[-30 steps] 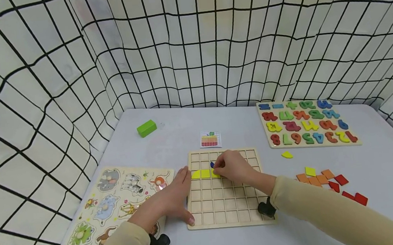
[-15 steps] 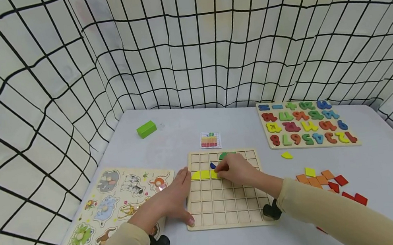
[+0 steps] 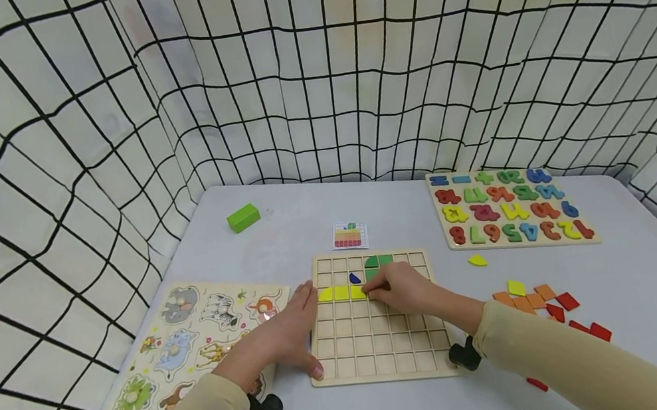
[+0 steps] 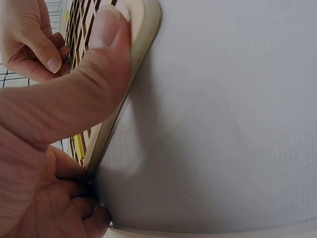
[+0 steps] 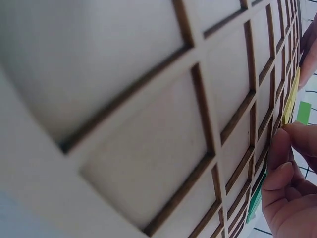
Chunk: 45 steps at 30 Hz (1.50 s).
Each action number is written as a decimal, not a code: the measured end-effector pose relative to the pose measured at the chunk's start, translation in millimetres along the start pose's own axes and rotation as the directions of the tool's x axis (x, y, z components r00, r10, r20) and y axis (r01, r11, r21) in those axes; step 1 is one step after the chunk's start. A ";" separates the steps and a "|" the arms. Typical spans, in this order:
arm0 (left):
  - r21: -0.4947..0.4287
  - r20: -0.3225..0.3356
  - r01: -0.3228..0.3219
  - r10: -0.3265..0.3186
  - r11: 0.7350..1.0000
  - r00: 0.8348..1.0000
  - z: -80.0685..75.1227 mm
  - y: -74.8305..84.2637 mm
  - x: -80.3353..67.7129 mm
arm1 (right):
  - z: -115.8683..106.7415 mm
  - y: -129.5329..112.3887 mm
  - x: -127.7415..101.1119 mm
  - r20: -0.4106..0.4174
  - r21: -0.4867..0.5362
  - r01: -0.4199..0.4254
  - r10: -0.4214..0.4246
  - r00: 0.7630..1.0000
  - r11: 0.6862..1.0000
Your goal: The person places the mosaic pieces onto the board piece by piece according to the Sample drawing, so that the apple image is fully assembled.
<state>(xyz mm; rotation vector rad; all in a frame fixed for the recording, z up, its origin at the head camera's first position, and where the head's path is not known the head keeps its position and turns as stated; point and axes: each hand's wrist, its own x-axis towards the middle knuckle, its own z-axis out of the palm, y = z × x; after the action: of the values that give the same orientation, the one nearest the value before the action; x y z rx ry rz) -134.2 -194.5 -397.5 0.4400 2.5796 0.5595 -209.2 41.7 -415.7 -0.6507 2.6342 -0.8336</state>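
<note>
Table (image 3: 301, 228): right hand (image 3: 400, 287) partly hides yellow tile (image 3: 357, 291).

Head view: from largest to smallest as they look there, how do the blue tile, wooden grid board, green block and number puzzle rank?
1. Wooden grid board
2. Number puzzle
3. Green block
4. Blue tile

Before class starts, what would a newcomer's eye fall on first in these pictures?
Probably the black netting behind the table. Next comes the bright letter-and-number board at back right; then, at centre, the fingers of the right hand at a yellow tile on the gridded wooden board.
</note>
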 end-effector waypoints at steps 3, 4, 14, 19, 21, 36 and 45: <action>-0.004 0.000 -0.003 0.003 1.000 1.000 2.3 -1.1 0.5 | -4.0 3.4 -1.9 0.011 0.020 0.000 0.000 1.000 1.000; -0.005 0.000 -0.002 0.002 1.000 1.000 2.9 -1.5 0.5 | -6.6 5.0 -2.7 0.012 0.031 -0.005 0.004 1.000 1.000; 0.001 0.003 -0.001 0.001 1.000 1.000 1.1 -3.1 1.5 | -70.3 56.1 -38.4 -0.131 0.129 -0.049 0.066 0.989 0.990; 0.017 0.012 0.006 -0.006 1.000 1.000 0.1 -1.7 2.8 | -94.1 102.3 -61.5 -0.214 0.080 -0.122 0.137 0.967 0.989; 0.019 0.016 0.009 -0.009 1.000 1.000 -0.2 -1.1 3.3 | -100.2 118.5 -70.3 -0.223 0.061 -0.168 0.177 0.958 0.984; 0.011 0.010 0.007 -0.007 1.000 1.000 -1.2 -1.1 2.9 | -114.0 169.8 -114.5 -0.090 0.012 -0.277 0.277 0.957 0.961; 0.007 0.007 0.002 -0.003 1.000 1.000 0.0 -1.4 4.3 | -102.8 162.2 -97.9 -0.160 -0.067 -0.234 0.221 0.962 0.970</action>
<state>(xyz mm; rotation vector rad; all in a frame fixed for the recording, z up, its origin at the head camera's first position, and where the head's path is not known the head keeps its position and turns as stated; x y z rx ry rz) -138.2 -194.0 -399.8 0.4404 2.5763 0.5470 -221.1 256.9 -418.1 -0.3048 2.8249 -0.7319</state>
